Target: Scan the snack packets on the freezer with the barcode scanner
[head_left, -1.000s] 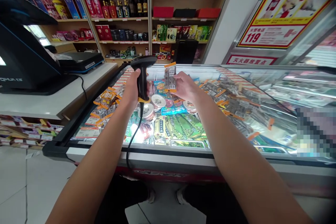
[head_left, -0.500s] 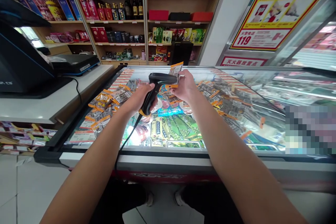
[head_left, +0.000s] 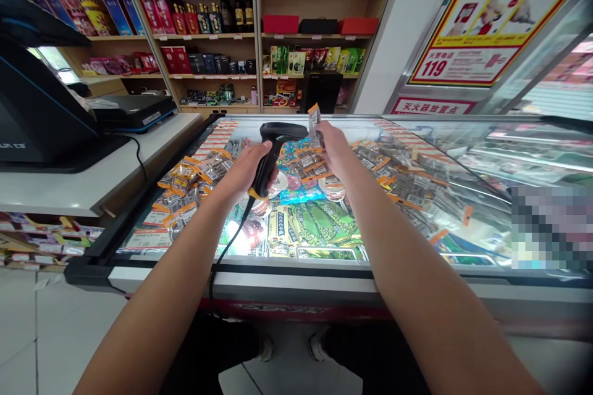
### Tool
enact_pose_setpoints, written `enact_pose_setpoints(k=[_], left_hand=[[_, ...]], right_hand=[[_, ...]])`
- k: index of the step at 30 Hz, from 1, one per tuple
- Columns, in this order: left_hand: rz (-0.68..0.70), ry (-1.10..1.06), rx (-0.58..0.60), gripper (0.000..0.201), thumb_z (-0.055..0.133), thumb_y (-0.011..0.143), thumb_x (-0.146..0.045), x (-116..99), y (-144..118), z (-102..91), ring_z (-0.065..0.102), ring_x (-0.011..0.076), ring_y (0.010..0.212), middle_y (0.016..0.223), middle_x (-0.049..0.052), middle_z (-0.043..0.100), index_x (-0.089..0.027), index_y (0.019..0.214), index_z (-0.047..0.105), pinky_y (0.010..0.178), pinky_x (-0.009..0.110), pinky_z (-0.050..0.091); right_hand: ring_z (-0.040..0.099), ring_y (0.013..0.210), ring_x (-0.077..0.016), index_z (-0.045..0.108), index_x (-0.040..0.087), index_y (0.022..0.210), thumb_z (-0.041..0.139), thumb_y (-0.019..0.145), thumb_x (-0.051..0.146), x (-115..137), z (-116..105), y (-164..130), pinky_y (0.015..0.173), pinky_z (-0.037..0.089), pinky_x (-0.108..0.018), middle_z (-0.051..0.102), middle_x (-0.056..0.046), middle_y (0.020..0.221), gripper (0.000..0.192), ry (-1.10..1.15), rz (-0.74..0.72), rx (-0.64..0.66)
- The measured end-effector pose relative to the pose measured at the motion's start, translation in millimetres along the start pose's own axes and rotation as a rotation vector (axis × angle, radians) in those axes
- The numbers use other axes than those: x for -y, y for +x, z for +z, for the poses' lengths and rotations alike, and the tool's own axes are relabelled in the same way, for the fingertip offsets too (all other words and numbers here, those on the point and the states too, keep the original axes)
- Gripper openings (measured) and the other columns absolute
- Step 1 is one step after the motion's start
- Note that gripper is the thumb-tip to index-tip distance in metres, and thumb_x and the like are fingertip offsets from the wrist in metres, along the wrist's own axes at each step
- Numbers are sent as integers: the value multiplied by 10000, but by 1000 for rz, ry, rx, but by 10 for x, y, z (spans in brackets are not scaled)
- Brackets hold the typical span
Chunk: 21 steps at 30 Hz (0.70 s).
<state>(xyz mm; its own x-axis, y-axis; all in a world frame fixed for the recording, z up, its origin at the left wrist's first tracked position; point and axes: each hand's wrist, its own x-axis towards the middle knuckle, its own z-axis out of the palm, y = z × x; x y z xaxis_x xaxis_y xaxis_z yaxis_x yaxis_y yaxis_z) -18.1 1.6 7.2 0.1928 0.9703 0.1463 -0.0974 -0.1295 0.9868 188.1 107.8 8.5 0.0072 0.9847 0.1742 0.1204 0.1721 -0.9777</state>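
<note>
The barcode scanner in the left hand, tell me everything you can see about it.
The barcode scanner is black, plastic-looking, pistol-shaped, with a yellow-orange band at the base of its grip. The left hand wraps the grip. Its head points right toward a small snack packet pinched in the right hand. A black cable hangs down over the glass freezer lid.

Both arms stretch forward, left hand [head_left: 243, 168] and right hand [head_left: 334, 149] with fingers curled closed.
</note>
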Motion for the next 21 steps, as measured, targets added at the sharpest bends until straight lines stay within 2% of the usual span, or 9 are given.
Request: enact_pose_setpoints(k=[3, 5, 7, 10, 12, 14, 15, 18, 21], left_hand=[[60, -83, -193, 428, 600, 887, -626, -50, 34, -13, 523, 123, 380, 545, 3, 610, -205, 828, 557, 384, 233, 373], [92, -106, -344, 399, 573, 918, -605, -97, 44, -40, 543, 125, 393, 526, -15, 592, -212, 853, 551, 389, 223, 379], [122, -119, -480, 389, 561, 932, -602, -143, 42, -85, 568, 131, 410, 512, -25, 575, -222, 851, 537, 391, 221, 383], [187, -150, -600, 421, 592, 913, -643, -191, 29, -165, 591, 137, 436, 528, -27, 580, -233, 848, 524, 407, 233, 396], [223, -169, -633, 447, 601, 904, -673, -206, 18, -203, 600, 137, 456, 545, -22, 592, -233, 868, 531, 421, 240, 405], [216, -166, -647, 465, 585, 910, -692, -212, 11, -216, 610, 142, 481, 555, -13, 598, -230, 892, 539, 429, 244, 411], [206, -155, -651, 470, 571, 918, -697, -212, 8, -214, 617, 145, 494, 560, -8, 600, -229, 894, 538, 433, 245, 414], [198, -114, -648, 486, 548, 926, -714, -200, 8, -189, 636, 153, 526, 582, -3, 602, -231, 876, 524, 448, 247, 420], [221, -112, -633, 503, 560, 911, -733, -179, 15, -172, 634, 154, 526, 584, -6, 594, -234, 860, 516, 450, 248, 419]], right_hand=[[571, 1121, -363, 649, 184, 984, 624, 827, 469, -65, -91, 5, 993, 430, -519, 671, -168, 1082, 326, -666, -224, -194], [471, 1279, -458, 667, 131, 1073, 675, 816, 431, -128, -97, -19, 1067, 348, -636, 640, -246, 1232, 395, -993, -215, -255], [406, 1345, -502, 663, 95, 1163, 688, 825, 378, -170, -13, -79, 1085, 302, -696, 591, -285, 1345, 442, -1149, -190, -236], [420, 1355, -480, 636, 112, 1291, 643, 897, 371, -163, 303, -266, 1101, 325, -660, 575, -260, 1398, 472, -1090, -332, -34], [472, 1323, -438, 628, 150, 1336, 567, 971, 460, -141, 603, -454, 1104, 366, -595, 612, -223, 1353, 483, -921, -399, 218], [499, 1312, -417, 610, 161, 1363, 549, 970, 605, -144, 912, -657, 1085, 414, -541, 617, -212, 1335, 596, -811, -299, 447], [481, 1327, -443, 606, 155, 1359, 602, 921, 668, -159, 1049, -748, 1062, 433, -546, 584, -233, 1367, 675, -841, -214, 495], [430, 1365, -459, 598, 169, 1336, 683, 847, 712, -245, 1332, -914, 1083, 415, -567, 496, -247, 1437, 736, -922, -198, 424], [445, 1361, -444, 599, 170, 1284, 754, 806, 662, -319, 1390, -902, 1090, 413, -558, 504, -233, 1418, 703, -887, -193, 373]])
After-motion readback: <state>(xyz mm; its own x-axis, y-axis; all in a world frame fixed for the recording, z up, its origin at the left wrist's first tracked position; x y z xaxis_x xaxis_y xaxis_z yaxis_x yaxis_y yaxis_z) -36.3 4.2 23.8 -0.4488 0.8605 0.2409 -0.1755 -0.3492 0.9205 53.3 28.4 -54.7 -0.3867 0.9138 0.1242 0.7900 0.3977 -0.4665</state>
